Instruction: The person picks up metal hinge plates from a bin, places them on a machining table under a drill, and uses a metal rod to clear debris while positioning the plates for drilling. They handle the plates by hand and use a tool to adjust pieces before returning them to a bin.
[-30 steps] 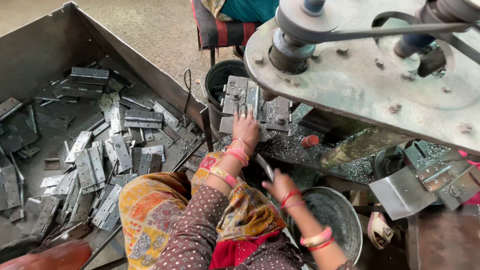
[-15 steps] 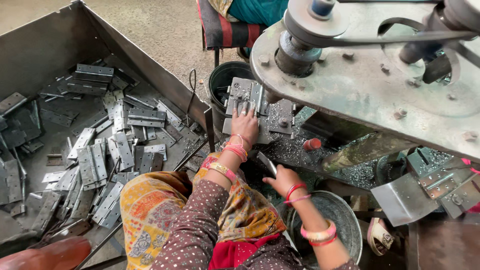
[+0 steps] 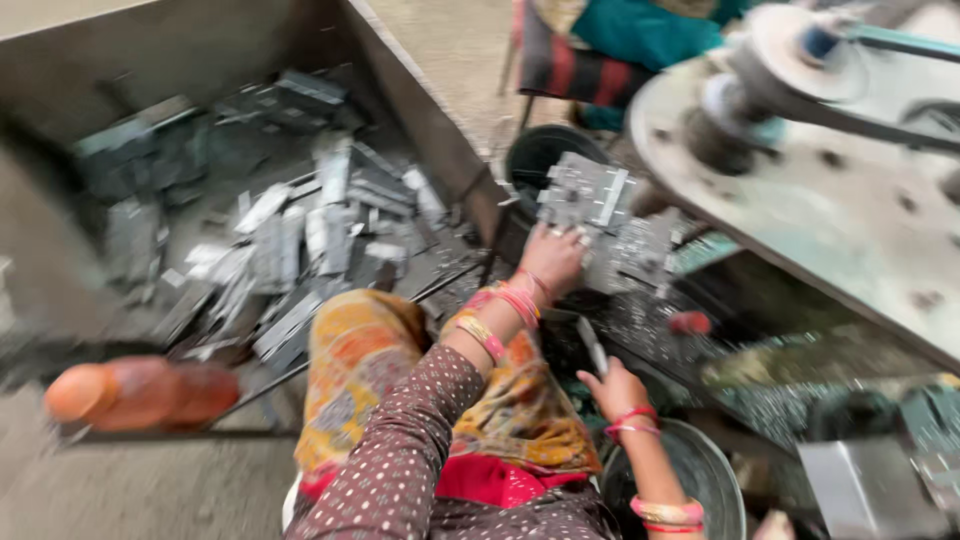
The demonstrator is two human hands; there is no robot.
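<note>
Left hand [image 3: 552,258] clenched on grey perforated plates [image 3: 585,195] just beside bin edge [image 3: 425,120]. Right hand [image 3: 612,388] grasping thin metal strip [image 3: 592,345], near bowl rim [image 3: 610,470].

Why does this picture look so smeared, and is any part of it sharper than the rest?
Head view: motion blur smears the whole frame, worst on the metal pieces in the bin and the orange bottle. The left hand on the stack of metal plates and the right hand holding a thin strip read somewhat clearer. Light is soft and even, with no harsh glare.
</note>
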